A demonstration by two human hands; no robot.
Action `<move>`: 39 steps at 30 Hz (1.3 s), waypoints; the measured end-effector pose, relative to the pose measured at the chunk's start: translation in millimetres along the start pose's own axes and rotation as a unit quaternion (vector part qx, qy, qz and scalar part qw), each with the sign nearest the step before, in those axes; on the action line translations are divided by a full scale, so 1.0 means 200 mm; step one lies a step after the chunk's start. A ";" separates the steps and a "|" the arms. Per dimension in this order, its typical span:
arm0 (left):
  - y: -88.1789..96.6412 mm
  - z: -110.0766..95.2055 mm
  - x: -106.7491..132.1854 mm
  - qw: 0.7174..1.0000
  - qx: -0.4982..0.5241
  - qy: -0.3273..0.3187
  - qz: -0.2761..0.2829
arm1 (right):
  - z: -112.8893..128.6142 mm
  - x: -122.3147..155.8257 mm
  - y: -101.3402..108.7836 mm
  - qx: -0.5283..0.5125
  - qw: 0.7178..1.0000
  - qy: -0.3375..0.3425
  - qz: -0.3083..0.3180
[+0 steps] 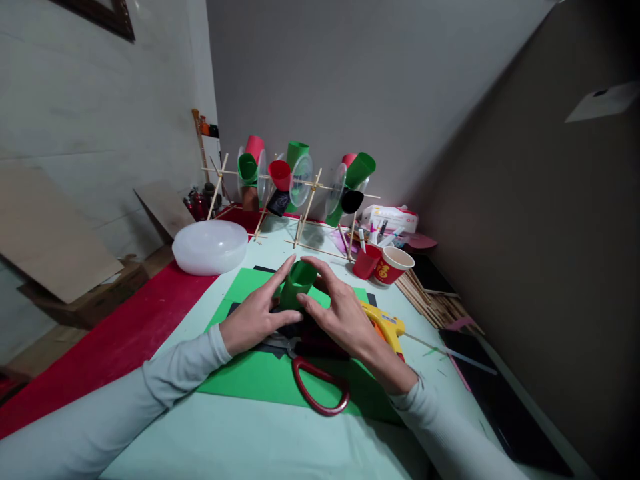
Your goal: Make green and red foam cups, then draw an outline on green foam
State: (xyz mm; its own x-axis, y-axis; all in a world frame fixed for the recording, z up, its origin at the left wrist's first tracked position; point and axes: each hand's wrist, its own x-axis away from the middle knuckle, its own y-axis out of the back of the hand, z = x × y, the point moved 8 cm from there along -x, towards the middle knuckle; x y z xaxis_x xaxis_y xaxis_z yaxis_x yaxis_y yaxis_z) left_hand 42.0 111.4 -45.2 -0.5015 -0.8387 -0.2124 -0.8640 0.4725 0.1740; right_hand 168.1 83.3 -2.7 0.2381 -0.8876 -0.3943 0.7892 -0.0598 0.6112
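Holding pens (363, 239), the red cup (366, 264) stands beyond the green tube (294, 292).

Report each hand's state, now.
Left hand: holding the green tube from its left side.
Right hand: holding the same tube from its right side.

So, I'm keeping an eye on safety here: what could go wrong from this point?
The green tube might dent if the left hand and right hand squeeze it. The scissors lie close by, so a hand could bump them. The yellow glue gun, near the right wrist, might get knocked.
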 end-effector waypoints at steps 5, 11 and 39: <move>0.09 0.01 -0.02 0.998 -0.052 0.018 -0.033 | -0.06 -0.01 0.00 0.053 0.998 -0.006 0.014; 0.16 -0.08 -0.03 0.989 -0.132 -0.043 -0.048 | -0.03 0.00 -0.02 0.094 0.995 0.021 0.036; 0.14 -0.11 -0.04 0.913 -0.345 -0.170 -0.137 | -0.11 -0.01 0.00 0.267 0.963 -0.025 0.031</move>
State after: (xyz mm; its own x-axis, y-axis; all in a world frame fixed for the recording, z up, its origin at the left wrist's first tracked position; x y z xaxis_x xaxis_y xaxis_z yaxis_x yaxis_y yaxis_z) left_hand 23.4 126.1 -17.1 -0.3575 -0.7113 -0.6052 -0.7837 -0.1239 0.6086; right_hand 179.9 95.6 -16.4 0.2373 -0.9174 -0.3195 0.3678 -0.2195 0.9036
